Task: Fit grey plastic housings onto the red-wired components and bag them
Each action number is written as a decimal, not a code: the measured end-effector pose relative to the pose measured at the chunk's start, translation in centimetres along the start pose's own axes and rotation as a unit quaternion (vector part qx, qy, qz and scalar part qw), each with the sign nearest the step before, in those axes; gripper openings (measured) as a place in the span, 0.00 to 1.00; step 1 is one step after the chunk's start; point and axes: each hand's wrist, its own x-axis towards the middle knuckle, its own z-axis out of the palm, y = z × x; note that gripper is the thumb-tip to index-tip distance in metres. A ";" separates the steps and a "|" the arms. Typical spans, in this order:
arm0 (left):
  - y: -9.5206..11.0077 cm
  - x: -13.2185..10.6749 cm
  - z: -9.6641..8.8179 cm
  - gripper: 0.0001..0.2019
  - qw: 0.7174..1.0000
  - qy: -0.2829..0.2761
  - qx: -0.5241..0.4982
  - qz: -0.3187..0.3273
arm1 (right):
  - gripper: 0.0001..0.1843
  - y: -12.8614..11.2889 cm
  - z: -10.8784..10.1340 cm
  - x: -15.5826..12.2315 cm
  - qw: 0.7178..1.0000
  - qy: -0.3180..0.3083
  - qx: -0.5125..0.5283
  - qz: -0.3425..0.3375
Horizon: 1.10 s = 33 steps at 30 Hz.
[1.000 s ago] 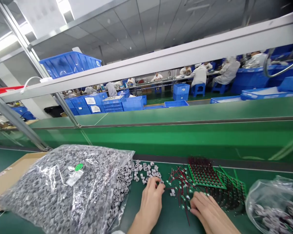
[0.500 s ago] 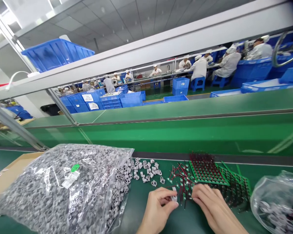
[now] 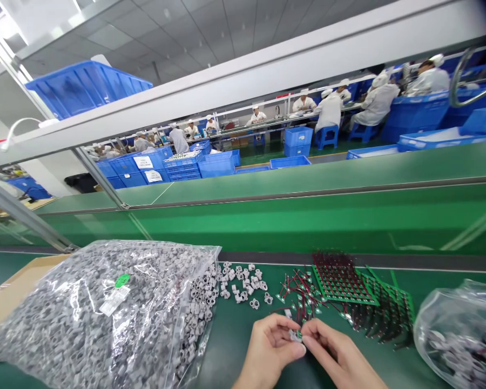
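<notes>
My left hand (image 3: 269, 348) and my right hand (image 3: 336, 356) meet low in the middle of the head view. Between their pinched fingertips sits a small grey plastic piece (image 3: 295, 335); the right hand's grip also shows a thin wired part. Just beyond them lie loose grey plastic pieces (image 3: 243, 283) and a tangle of small red-wired parts (image 3: 302, 294). Green boards with red wires (image 3: 340, 281) lie behind my right hand.
A large clear bag of grey plastic pieces (image 3: 101, 313) lies to the left on brown cardboard (image 3: 8, 294). Another clear bag (image 3: 461, 335) sits at the right. A green conveyor belt (image 3: 308, 221) runs behind. Blue crates (image 3: 85, 89) and seated workers in white (image 3: 372, 102) fill the background.
My left hand took a grey piece from the loose pile and drew back. My right hand left the wired parts, and both hands came together near me.
</notes>
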 end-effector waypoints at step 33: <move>1.8 -1.1 0.5 0.25 0.997 0.046 0.007 -0.054 | 0.16 -0.1 0.9 -0.2 0.989 0.049 0.107 0.086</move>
